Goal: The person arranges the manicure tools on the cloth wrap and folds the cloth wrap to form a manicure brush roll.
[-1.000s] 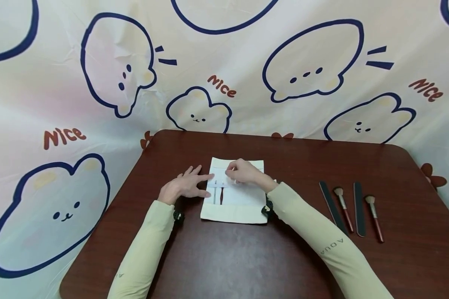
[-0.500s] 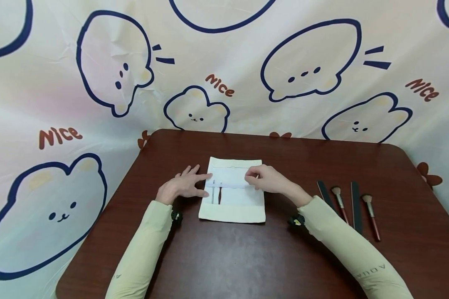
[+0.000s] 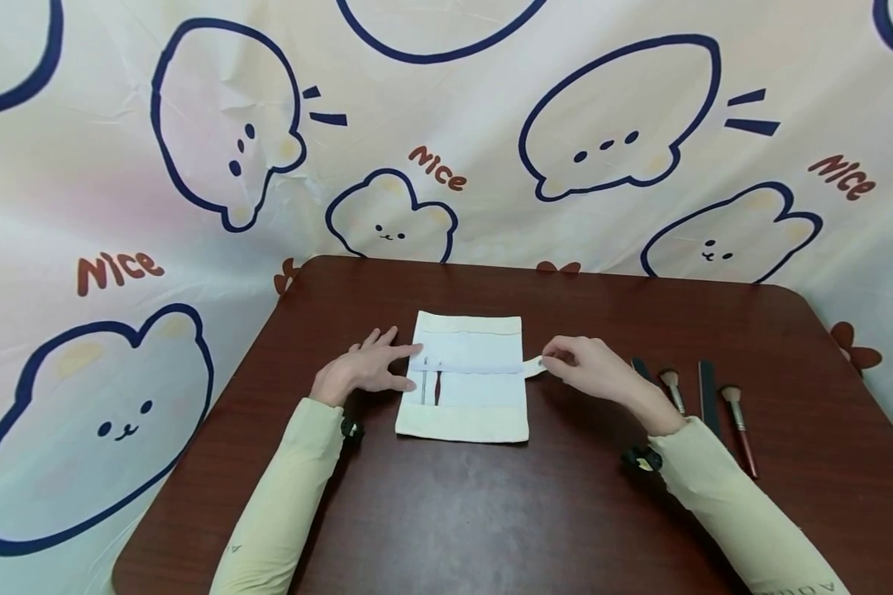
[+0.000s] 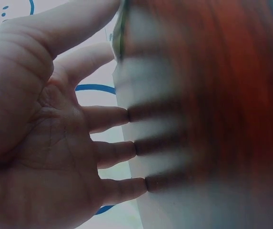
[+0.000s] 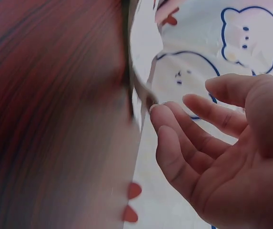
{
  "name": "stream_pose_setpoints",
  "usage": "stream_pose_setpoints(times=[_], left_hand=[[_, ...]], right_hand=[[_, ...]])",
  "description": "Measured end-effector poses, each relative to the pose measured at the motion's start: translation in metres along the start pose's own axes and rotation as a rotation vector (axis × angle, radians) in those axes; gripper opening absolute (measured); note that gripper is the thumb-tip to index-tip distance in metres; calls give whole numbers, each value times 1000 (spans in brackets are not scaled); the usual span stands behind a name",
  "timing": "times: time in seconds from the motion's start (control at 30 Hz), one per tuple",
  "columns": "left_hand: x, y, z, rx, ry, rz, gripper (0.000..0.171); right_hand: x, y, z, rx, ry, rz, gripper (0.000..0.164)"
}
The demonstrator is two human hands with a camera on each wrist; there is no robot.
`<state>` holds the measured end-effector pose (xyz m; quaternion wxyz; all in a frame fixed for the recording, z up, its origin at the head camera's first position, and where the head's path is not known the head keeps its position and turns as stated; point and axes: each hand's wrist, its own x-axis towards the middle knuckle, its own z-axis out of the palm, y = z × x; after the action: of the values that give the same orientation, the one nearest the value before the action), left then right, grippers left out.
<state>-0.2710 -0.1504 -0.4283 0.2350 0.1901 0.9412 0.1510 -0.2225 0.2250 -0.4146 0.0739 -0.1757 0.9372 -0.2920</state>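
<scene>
A cream fabric brush roll (image 3: 487, 388) lies unfolded with its white inside up. A thin silver tool (image 3: 423, 387) and a dark-red-handled tool (image 3: 437, 388) stand side by side in its left slots, under a pale band (image 3: 484, 368). My left hand (image 3: 365, 364) rests on the left edge of the roll, fingers straight and spread; the left wrist view shows those fingertips down on the surface. To the right, my right hand (image 3: 591, 368) pinches the end of the roll's short strap (image 3: 533, 367), which has a snap button. In the right wrist view the strap curves up to a fingertip.
Right of the right hand lie two makeup brushes (image 3: 733, 398) and two dark flat strips (image 3: 707, 392), partly hidden by the right forearm. All sit on a brown wooden table (image 3: 446, 512). A cartoon-printed cloth (image 3: 491, 124) hangs behind it.
My right hand has moved right, from over the roll to beyond its right edge, and the strap now sticks out to the right. My left hand has stayed in place.
</scene>
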Motion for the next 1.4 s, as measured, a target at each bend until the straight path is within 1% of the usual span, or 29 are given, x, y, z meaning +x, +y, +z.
stream_pose_setpoints(times=[0.2,0.4,0.53,0.67,0.8,0.9,1.03,1.4], left_hand=[[-2,0,-1,-9,-1,-10,71],[1,-1,2,-11,3,6,71],[1,0,2,-17,0,3,71],[0,1,1,-21,4,-4,71],[-1,1,1,-12,4,-4,71],[-1,1,1,-13,4,-5,71],[-1,1,1,-17,7,-8,71],[-1,1,1,-19,5,-10,71]], right_hand=[[-16,25,-15,-86,20,54,25],[-31,48,-33,-162,6,83,30],[-38,62,-42,-200,-9,109,32],[-43,78,-46,-223,-37,139,35],[-47,90,-48,-214,-58,179,39],[-49,95,-50,-207,-51,199,41],[-50,99,-54,-225,-47,217,43],[-44,100,-54,-272,-113,300,53]])
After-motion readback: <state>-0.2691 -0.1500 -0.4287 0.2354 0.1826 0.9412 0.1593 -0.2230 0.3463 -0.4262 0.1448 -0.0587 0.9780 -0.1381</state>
